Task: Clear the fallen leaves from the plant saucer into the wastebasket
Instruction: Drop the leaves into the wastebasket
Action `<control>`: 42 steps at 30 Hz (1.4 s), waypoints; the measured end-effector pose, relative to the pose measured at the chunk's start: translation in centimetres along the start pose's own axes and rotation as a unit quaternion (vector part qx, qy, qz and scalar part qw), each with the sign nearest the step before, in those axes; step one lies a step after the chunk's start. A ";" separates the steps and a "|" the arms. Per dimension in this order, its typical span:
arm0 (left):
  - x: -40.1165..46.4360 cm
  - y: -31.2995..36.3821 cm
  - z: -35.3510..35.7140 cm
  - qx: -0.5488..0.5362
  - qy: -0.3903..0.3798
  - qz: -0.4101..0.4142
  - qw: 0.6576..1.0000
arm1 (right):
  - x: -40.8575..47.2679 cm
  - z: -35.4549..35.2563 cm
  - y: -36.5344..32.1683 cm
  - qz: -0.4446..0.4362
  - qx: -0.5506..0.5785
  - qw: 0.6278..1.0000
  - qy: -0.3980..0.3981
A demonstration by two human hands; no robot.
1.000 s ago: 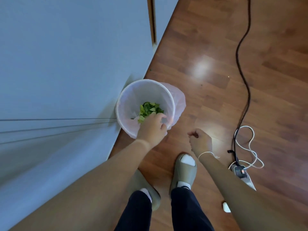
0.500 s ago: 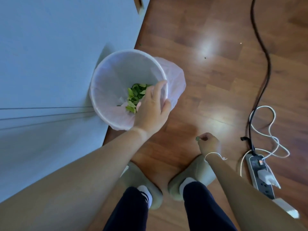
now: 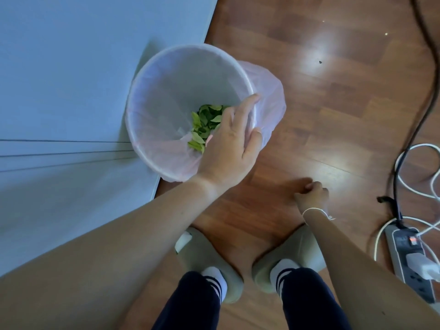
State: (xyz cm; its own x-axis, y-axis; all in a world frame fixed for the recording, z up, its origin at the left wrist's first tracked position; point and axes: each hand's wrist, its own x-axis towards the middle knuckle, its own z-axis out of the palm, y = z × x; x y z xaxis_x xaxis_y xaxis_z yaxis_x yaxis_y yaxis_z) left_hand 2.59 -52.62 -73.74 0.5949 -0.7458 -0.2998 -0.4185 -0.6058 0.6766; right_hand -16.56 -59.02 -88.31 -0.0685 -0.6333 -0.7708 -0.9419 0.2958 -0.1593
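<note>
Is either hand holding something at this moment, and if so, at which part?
The left hand is open over the wastebasket with nothing held; leaves lie inside. The right hand is curled shut; whether it holds anything cannot be told.

There is one view, from a wide-angle camera worn on the person's head. It looks almost straight down along the body, so both forearms run up from the lower edge and the feet sit at bottom centre. The floor fills the right half, a pale wall the left, its lines bowed by the lens. The bin stands near centre, seen from above so its inside shows. The left hand is close to the lens and looks large; the right hand is lower and looks smaller. A power strip lies at the right edge.
</note>
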 end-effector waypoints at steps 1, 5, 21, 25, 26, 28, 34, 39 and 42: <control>0.0 -0.1 0.0 -0.003 0.002 0.000 1.000 | 0.0 0.2 0.0 0.002 0.000 1.000 0.003; 0.1 -0.2 -0.1 -0.008 0.001 -0.002 1.000 | 0.4 1.1 -0.1 0.009 0.008 1.000 0.024; 0.0 0.0 -0.3 -0.022 -0.007 -0.001 1.000 | -0.6 1.3 -1.1 -0.005 -0.012 0.999 0.035; -0.5 0.0 -0.6 -0.003 -0.030 0.001 1.000 | -2.0 0.1 -2.4 -0.014 0.007 1.000 0.024; -0.7 0.2 -0.8 0.001 -0.039 0.004 0.999 | -2.5 -0.6 -2.9 -0.022 0.015 0.999 0.025; -1.1 0.1 -1.1 0.020 -0.057 0.011 0.998 | -3.6 -1.6 -4.2 -0.035 0.046 0.998 0.020; -2.5 0.4 -3.1 0.010 -0.104 -0.040 0.994 | -8.3 -4.9 -9.0 -0.095 0.151 0.984 0.019; -3.4 1.7 -7.1 0.024 -0.120 -0.096 0.988 | -13.4 -7.9 -13.0 -0.153 0.193 0.969 0.008; -3.7 2.2 -9.3 0.038 -0.117 -0.108 0.986 | -15.8 -7.7 -14.7 -0.207 0.163 0.965 -0.005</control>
State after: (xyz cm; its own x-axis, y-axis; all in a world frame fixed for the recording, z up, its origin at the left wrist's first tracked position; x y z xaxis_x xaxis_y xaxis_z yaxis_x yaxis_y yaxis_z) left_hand 5.90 -48.61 -64.88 0.5042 -0.6352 -0.5850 -0.3542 -0.7700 0.5307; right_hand -4.18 -58.91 -69.02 0.2959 -0.7386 -0.6058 -0.7339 0.2302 -0.6391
